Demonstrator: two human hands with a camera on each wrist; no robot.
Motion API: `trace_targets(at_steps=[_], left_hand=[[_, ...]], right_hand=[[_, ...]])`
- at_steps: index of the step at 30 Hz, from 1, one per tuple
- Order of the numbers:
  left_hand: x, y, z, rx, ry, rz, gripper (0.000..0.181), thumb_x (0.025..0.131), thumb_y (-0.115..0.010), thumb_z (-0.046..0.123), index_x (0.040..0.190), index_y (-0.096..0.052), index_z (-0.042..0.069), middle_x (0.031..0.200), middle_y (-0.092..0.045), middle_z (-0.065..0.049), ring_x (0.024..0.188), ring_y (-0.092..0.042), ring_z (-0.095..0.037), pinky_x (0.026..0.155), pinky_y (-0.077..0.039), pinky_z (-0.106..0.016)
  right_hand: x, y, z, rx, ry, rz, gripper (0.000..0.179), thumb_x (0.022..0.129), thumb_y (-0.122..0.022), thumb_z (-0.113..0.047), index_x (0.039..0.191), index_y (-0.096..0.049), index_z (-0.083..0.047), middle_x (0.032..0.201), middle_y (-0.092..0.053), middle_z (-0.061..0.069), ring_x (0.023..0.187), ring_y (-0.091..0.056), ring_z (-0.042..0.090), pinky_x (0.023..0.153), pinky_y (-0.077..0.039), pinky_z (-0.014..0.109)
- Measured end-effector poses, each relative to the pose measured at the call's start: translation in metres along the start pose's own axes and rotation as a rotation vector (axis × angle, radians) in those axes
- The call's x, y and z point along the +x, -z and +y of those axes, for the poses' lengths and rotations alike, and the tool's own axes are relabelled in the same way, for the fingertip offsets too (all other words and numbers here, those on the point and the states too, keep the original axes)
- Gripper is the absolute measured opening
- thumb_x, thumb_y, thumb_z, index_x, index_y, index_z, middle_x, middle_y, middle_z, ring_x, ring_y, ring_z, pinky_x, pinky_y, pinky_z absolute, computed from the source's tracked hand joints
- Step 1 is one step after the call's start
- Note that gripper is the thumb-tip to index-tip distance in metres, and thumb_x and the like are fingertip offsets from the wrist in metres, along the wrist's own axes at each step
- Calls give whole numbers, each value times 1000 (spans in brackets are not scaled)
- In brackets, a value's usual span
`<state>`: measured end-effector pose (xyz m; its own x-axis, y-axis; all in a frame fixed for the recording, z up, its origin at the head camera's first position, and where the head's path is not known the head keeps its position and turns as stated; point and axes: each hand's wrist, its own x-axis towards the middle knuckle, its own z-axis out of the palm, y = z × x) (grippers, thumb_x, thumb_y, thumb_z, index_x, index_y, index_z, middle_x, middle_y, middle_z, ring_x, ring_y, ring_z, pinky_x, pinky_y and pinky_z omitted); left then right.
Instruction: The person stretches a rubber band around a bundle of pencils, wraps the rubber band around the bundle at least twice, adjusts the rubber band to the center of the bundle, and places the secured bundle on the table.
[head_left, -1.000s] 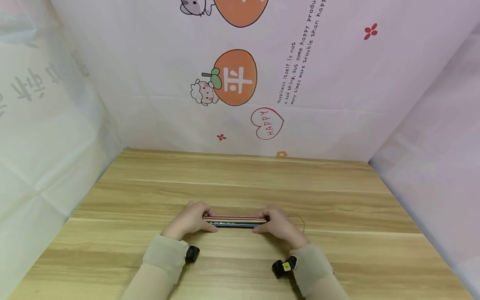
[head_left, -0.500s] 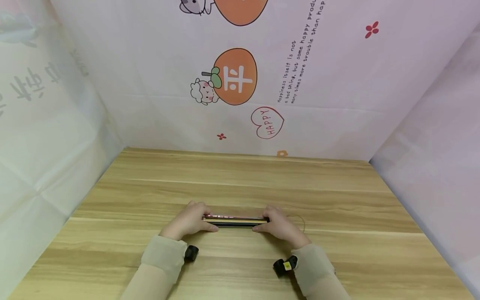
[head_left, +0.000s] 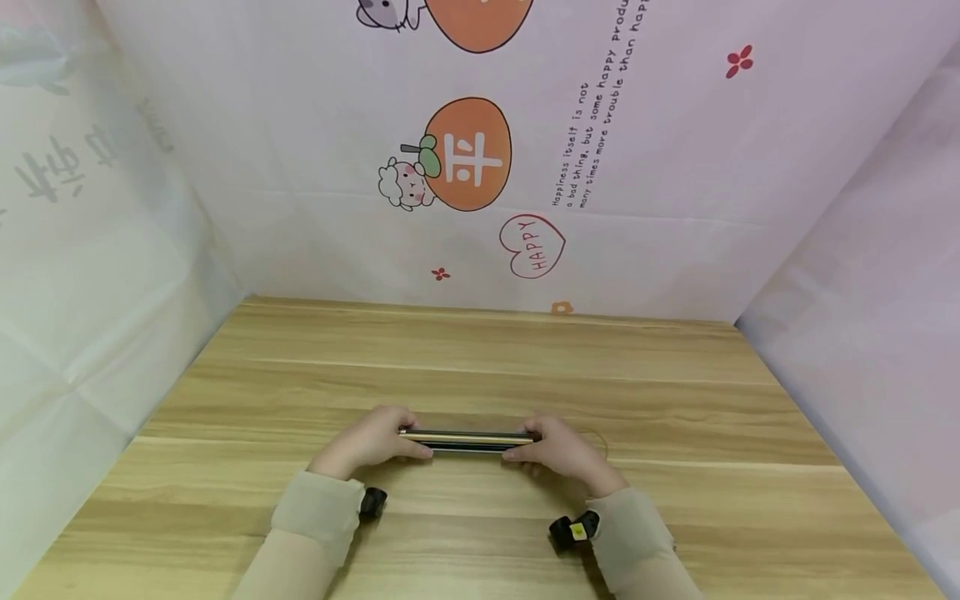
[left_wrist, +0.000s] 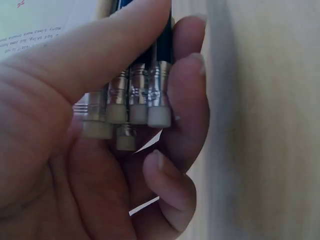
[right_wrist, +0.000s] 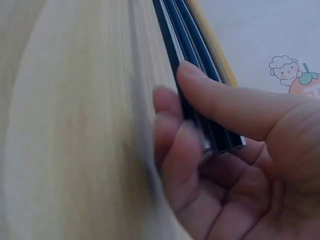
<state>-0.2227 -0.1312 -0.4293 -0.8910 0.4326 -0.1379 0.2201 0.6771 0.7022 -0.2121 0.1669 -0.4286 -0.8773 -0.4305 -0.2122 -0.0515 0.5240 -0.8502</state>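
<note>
A small bundle of pencils (head_left: 468, 442) lies crosswise between my two hands, low over the table. My left hand (head_left: 375, 437) grips its left end, thumb on the near side and fingers curled round the far side. White erasers in silver ferrules (left_wrist: 159, 90) stick out past that thumb in the left wrist view. My right hand (head_left: 558, 450) holds the other end, where dark barrels (right_wrist: 220, 132) run under the thumb to blunt ends. A yellow pencil (right_wrist: 215, 40) shows beside the dark ones. Palms and fingers hide part of the bundle.
A thin yellowish loop, like a rubber band (head_left: 602, 440), lies on the wooden table (head_left: 480, 358) just beyond my right hand. White printed cloth (head_left: 637, 250) rises behind the table, with more cloth along both sides.
The pencils have shifted or rolled in my hands: red showed along the top earlier, now yellow and dark barrels do. My left hand has moved slightly left.
</note>
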Motion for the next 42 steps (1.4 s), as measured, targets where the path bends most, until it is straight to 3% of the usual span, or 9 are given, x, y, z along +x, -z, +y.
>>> trace_targets(at_steps=[6,13,19,28,35,42], left_hand=[[-4,6,3,-71,-3,-32,36,86,-78,28,67,-51,14,59,-45,5,56,-36,-11,52,-30,-21],[-6,10,8,-99,25,-36,37,86,-78,29,67,-50,13,59,-48,4,56,-37,-12,53,-31,-22],[-7,12,13,-110,21,-43,31,86,-78,28,70,-58,11,59,-51,4,55,-41,-11,52,-35,-22],[-8,9,15,-269,-2,-126,25,86,-78,27,79,-67,5,58,-50,3,44,-47,-11,46,-54,-28],[-2,6,14,-422,-2,-128,39,84,-80,33,110,-74,5,64,-58,-1,45,-48,-9,44,-54,-28],[2,4,13,-608,-13,-77,45,85,-79,26,124,-69,6,97,-73,-22,69,-68,-16,49,-57,-25]], right_hand=[[3,1,3,210,-12,-45,22,92,-70,-12,102,-61,5,81,-72,9,59,-63,10,58,-60,24],[3,4,2,401,-8,-54,49,93,-69,-10,131,-51,15,91,-70,12,68,-69,13,69,-63,26],[2,4,-2,536,-9,-13,43,97,-63,-10,127,-51,19,95,-66,7,76,-70,13,77,-62,24],[-1,7,-6,656,-19,53,36,96,-62,-2,122,-54,21,108,-67,15,95,-72,20,86,-61,24],[-3,8,-9,698,3,33,35,96,-59,1,123,-53,23,105,-70,13,89,-73,15,85,-60,21],[-4,9,-12,782,15,47,19,96,-57,4,112,-66,10,103,-71,10,91,-73,15,86,-60,22]])
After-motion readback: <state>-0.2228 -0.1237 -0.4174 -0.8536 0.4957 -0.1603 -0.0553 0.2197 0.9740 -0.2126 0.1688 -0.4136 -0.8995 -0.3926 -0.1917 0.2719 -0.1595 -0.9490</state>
